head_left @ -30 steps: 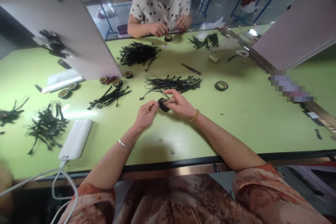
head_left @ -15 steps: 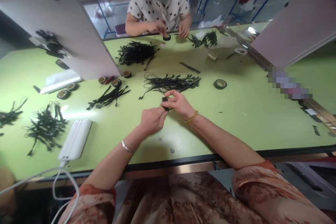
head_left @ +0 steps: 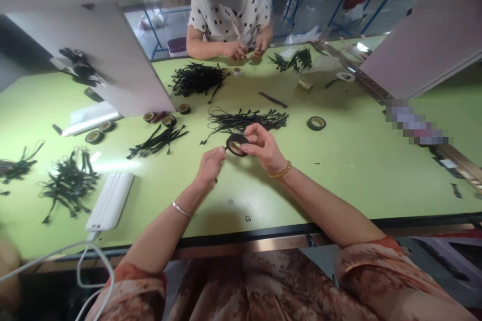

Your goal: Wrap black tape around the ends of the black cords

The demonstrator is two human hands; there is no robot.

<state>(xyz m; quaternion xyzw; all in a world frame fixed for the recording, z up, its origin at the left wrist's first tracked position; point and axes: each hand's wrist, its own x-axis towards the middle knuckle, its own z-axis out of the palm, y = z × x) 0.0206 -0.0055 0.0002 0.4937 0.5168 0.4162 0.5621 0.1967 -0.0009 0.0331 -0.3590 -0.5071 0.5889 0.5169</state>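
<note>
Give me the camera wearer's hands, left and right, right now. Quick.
Left hand: closed, pinching a thin dark piece too small to identify.
Right hand: closed, holding a black tape roll.

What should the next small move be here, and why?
I'd probably hold the left hand steady and bring the tape roll around the pinched spot with the right hand. The right hand grips the roll, and right beside it the left fingers seem to pinch a dark piece, too small to identify as tape or cable.
</note>
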